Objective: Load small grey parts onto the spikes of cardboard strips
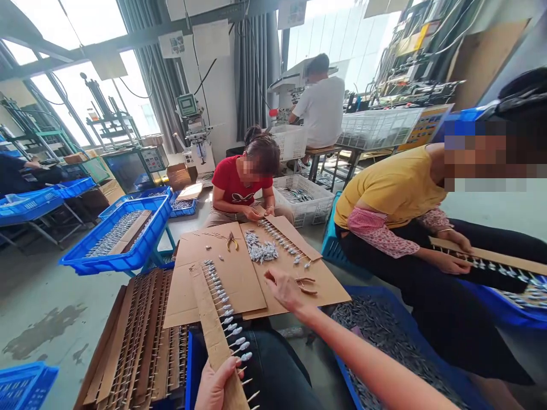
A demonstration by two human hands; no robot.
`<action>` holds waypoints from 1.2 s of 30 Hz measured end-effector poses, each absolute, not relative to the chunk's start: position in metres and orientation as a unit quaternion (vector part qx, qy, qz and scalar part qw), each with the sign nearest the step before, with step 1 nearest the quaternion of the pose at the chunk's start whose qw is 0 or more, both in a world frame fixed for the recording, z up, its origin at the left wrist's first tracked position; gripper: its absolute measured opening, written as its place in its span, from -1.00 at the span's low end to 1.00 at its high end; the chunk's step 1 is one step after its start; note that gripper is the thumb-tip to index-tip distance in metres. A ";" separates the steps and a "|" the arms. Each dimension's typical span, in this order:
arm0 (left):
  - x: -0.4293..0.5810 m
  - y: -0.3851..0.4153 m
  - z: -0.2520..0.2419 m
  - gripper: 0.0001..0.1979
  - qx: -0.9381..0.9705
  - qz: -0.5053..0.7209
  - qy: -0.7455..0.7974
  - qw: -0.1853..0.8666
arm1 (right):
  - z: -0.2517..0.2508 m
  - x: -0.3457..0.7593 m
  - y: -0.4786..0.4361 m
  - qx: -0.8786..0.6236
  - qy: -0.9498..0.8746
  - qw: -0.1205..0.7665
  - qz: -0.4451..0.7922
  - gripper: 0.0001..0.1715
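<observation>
My left hand [217, 380] is wrapped round the near end of a long cardboard strip [210, 310], thumb on top. Thin sticks stand out from the strip's right edge. Most carry a small grey-white oval piece [237, 331], while the nearest few sticks are bare. Over the cardboard-covered table, my right hand [282, 287] has its fingers bent together. Whether a small piece is between its fingertips I cannot make out. Just beyond it lies a pile of small grey-white pieces [261, 249]. Pliers with tan handles [307, 286] lie beside that hand, partly behind it.
Yellow-handled pliers [232, 242] lie farther back on the cardboard sheet [179, 296]. Stacked stick-lined strips [137, 336] stand at left, below a blue tray [115, 259]. A blue bin [346, 373] of dark pieces sits under my right arm. Co-workers sit opposite and at right, holding similar strips.
</observation>
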State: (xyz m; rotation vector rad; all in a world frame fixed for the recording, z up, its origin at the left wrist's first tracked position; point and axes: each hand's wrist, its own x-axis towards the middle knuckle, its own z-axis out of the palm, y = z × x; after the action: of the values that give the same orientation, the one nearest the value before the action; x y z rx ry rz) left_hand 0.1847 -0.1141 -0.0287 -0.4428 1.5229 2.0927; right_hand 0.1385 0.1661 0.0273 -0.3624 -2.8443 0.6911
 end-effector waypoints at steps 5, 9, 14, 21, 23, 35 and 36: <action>0.171 -0.104 -0.008 -0.52 -0.160 0.787 0.543 0.244 | 0.033 0.078 0.194 -0.080 -0.987 0.038 0.137 -0.64; 0.157 -0.098 -0.008 -0.53 -0.161 0.791 0.540 0.239 | 0.023 0.065 0.200 -0.036 -0.995 0.031 0.093 -0.67; 0.160 -0.099 -0.017 -0.58 -0.190 0.792 0.518 0.261 | 0.019 0.072 0.213 0.017 -0.995 0.053 0.084 -0.71; 0.179 -0.103 -0.018 -0.68 -0.176 0.798 0.502 0.282 | 0.017 0.119 0.180 -0.004 -0.896 0.237 0.377 -0.83; 0.181 -0.103 -0.016 -0.71 -0.183 0.792 0.505 0.291 | 0.016 0.148 0.154 -0.043 -0.804 0.183 0.564 -0.79; 0.180 -0.099 -0.018 -0.69 -0.178 0.808 0.456 0.327 | -0.025 0.232 0.073 0.007 -0.797 0.050 0.601 -0.76; 0.180 -0.098 -0.018 -0.68 -0.176 0.809 0.459 0.323 | -0.027 0.231 0.072 -0.003 -0.795 0.048 0.604 -0.77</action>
State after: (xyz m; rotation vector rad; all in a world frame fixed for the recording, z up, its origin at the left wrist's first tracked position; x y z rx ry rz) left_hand 0.1802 -0.0984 -0.0185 -0.4624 1.2043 2.1235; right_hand 0.2311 0.0717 -0.0273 -0.0098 -2.4242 1.8424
